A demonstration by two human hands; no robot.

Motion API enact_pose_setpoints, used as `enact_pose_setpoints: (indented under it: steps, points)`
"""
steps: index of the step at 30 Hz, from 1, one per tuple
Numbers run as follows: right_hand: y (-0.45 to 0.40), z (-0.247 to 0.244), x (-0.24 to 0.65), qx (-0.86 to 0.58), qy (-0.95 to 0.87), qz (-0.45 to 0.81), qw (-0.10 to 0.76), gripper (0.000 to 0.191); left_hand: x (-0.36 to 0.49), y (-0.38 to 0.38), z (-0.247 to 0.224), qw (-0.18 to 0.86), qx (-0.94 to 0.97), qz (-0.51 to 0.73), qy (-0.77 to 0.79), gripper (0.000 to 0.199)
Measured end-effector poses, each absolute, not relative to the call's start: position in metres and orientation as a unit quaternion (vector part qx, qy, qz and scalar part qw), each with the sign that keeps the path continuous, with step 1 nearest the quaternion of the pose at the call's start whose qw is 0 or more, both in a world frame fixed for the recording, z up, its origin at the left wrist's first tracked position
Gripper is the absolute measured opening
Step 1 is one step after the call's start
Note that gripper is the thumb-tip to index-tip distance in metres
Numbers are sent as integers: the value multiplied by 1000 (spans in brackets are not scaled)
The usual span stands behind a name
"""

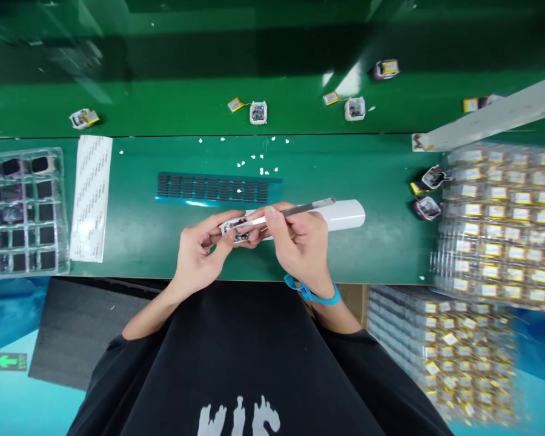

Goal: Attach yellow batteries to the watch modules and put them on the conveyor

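Observation:
Near the middle of the green table, my left hand (204, 251) is closed on a small white device casing (229, 227) with a circuit board inside. My right hand (300, 239) grips metal tweezers (306, 208) like a pen, their tips over the open casing. Fingers hide part of the casing, and what the tips touch is too small to tell. Beneath my right hand lies a white rounded-end object (345, 215), partly covered. Just beyond my hands is a blue sheet (275, 189) carrying rows of dark strips (213, 186).
Several small white dots (253, 157) are scattered behind the sheet. A white printed strip (91, 200) and a clear tray (66, 212) are at left. Open casings with batteries (258, 113) sit farther back. Stacked battery trays (499, 224) and a slanted white post (490, 115) stand at right.

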State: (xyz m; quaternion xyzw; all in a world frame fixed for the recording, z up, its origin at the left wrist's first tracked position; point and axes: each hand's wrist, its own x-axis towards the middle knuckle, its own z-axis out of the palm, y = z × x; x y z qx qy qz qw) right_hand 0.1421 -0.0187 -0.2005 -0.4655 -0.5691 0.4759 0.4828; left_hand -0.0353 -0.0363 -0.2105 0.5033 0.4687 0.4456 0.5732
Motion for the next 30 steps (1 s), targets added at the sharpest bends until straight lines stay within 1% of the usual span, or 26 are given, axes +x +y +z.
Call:
enact_pose_setpoints:
  steps: [4, 6, 8, 10, 11, 13, 18, 21, 24, 26, 30]
  points:
    - [-16, -203, 159, -463, -581, 433, 511, 43, -38, -33, -217, 536, 541, 407, 505, 37]
    - [-8, -208, 175, -480, -585, 391, 524, 38, -40, -24, -224, 504, 578, 387, 512, 34]
    - [3, -218, 193, -511, -612, 352, 491, 30, -42, -12, -232, 449, 643, 366, 500, 28]
    - [14, -231, 207, -529, -643, 352, 427, 26, -41, 4, -242, 376, 722, 337, 474, 23]
    - [19, -239, 212, -530, -650, 362, 408, 26, -41, 11, -246, 345, 756, 316, 457, 23]
    - [25, -254, 217, -533, -644, 373, 402, 27, -38, 25, -255, 314, 807, 271, 421, 24]
    - [33, -274, 215, -534, -620, 386, 426, 28, -35, 44, -270, 307, 862, 189, 355, 28]
    - [36, -276, 214, -526, -625, 385, 430, 26, -34, 48, -275, 293, 871, 189, 346, 31]
    - [38, -278, 215, -527, -632, 382, 421, 25, -33, 48, -278, 297, 864, 199, 354, 29]
    - [38, -281, 214, -522, -661, 353, 408, 22, -32, 47, -280, 296, 863, 197, 359, 30]
    - [37, -290, 210, -492, -754, 234, 367, 24, -29, 50, -284, 277, 869, 196, 359, 31]
